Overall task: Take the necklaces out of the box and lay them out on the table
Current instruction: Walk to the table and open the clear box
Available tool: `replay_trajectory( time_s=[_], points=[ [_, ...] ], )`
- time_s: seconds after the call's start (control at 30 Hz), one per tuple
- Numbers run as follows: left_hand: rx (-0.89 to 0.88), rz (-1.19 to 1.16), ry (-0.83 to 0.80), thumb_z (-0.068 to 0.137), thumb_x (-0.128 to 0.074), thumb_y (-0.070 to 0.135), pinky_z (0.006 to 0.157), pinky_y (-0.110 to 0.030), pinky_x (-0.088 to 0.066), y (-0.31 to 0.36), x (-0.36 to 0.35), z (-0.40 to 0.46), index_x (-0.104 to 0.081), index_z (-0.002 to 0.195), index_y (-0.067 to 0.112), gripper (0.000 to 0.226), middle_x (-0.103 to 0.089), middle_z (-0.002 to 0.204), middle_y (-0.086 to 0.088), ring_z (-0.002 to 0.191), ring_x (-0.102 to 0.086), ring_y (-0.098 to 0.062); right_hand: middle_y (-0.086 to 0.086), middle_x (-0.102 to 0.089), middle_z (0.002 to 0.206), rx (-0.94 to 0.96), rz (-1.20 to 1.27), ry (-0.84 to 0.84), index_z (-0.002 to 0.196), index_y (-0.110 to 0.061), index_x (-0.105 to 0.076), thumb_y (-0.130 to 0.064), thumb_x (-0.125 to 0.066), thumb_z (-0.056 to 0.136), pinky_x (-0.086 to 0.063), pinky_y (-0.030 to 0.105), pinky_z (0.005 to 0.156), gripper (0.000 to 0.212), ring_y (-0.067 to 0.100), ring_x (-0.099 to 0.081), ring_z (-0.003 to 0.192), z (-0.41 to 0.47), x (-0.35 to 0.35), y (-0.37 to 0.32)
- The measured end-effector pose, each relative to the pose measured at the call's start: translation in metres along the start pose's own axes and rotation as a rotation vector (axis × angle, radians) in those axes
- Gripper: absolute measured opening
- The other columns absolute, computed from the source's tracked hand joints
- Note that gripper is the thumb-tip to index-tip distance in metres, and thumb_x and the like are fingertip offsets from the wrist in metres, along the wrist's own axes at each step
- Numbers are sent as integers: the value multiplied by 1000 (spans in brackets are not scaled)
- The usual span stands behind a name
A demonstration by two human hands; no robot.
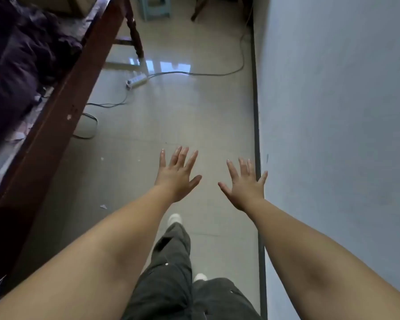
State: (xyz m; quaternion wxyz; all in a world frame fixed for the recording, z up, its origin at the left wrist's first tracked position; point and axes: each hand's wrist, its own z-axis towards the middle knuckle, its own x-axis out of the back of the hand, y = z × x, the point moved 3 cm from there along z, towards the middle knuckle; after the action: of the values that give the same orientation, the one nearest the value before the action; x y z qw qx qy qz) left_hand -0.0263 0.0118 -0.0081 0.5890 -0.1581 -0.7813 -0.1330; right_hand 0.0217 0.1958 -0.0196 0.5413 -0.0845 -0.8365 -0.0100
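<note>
Both of my arms are stretched out in front of me over a tiled floor. My left hand (pixel 177 175) is held flat with its fingers spread and holds nothing. My right hand (pixel 245 184) is spread the same way, close to the wall, and is also empty. No box, necklace or table top for them shows in this view.
A dark wooden bed frame (pixel 62 107) with dark bedding (pixel 21 65) runs along the left. A white power strip (pixel 136 80) and cables lie on the floor (pixel 171 116) ahead. A pale wall (pixel 333 112) is on the right. My legs in grey trousers (pixel 171 273) are below.
</note>
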Motion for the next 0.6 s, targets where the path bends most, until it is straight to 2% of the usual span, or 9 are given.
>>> replay_trajectory(
  time_s=[0.6],
  points=[
    [-5,2,9,95,-18,56,113,-55,8,-152,129,334,11,147,22,69,5,159,-6,144,11,-22,5,8,163,-112,55,48,151,-32,4,-60,-26,94,-2,68,112,70,26,11,149,326,177,-43]
  ],
)
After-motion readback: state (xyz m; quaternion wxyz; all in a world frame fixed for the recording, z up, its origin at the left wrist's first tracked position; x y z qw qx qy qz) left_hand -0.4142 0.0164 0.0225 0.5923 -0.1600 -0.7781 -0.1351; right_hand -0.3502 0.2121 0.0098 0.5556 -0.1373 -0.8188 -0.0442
